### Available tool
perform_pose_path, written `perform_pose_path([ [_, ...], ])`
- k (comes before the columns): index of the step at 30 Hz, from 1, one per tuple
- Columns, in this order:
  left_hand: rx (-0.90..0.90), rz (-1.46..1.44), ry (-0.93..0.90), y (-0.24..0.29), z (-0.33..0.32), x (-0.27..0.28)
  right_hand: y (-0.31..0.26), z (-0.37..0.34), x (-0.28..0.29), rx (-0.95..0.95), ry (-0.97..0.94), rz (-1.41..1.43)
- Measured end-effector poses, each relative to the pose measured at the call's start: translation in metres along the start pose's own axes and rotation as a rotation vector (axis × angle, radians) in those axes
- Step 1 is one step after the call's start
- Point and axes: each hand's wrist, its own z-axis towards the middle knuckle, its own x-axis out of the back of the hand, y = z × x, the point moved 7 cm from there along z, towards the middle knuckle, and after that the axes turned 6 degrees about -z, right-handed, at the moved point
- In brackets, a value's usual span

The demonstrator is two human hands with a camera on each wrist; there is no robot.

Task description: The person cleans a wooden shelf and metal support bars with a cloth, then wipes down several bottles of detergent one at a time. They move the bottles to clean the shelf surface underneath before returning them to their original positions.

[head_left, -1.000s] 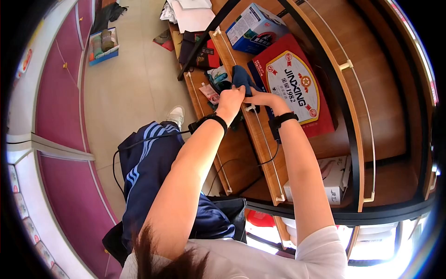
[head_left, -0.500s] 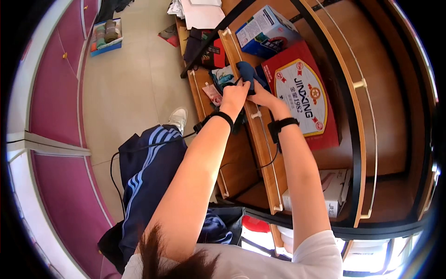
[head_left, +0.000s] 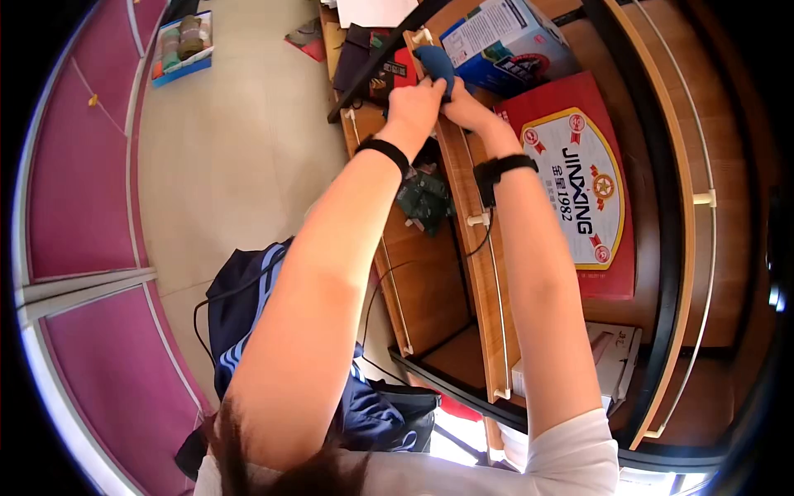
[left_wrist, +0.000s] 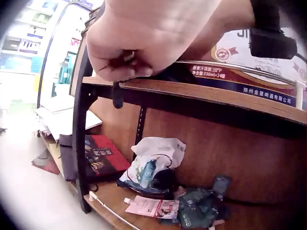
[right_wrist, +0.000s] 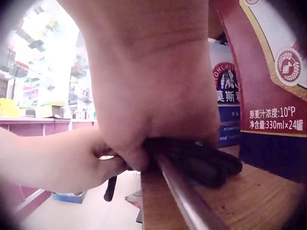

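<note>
A dark blue cloth [head_left: 436,66] is bunched at the upper shelf's front edge, between the two hands. My left hand [head_left: 415,107] pinches its near side with curled fingers; in the left wrist view a dark strip [left_wrist: 117,95] hangs below that hand [left_wrist: 139,43]. My right hand [head_left: 467,109] grips the cloth from the other side, close to the left. In the right wrist view, dark folds [right_wrist: 204,165] stick out beside the right hand [right_wrist: 153,100] above the wooden board, next to a metal rail [right_wrist: 184,196]. The right fingertips are mostly hidden.
A red JINXING box [head_left: 571,190] and a blue box [head_left: 504,50] stand on the upper shelf, right of the hands. A black post [head_left: 376,62] rises at the left. Below lie a white bag [left_wrist: 153,165], a pink packet [left_wrist: 153,207] and dark green packets [left_wrist: 199,208].
Both hands and the cloth have moved along the shelf edge toward the black post and the blue box. The head view has shifted, and the green packets on the lower shelf show more.
</note>
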Motion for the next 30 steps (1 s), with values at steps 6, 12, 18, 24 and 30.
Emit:
perform_pose_path([
  [6,-0.030,0.014,0.043,-0.004,0.008,-0.006,-0.008,0.007,0.012,0.136,0.019,0.050],
  [12,-0.092,0.025,0.046,0.003,0.000,0.006,0.002,-0.003,0.003,0.132,-0.057,0.192],
  [18,-0.154,0.087,-0.198,0.021,-0.020,-0.004,-0.006,-0.068,0.005,0.004,-0.075,0.305],
  [24,-0.165,0.273,-0.440,0.082,-0.058,0.006,0.041,-0.117,-0.017,-0.167,-0.148,-0.032],
  [30,-0.330,0.166,-0.259,0.146,-0.090,0.061,0.056,-0.211,-0.013,-0.327,-0.214,0.185],
])
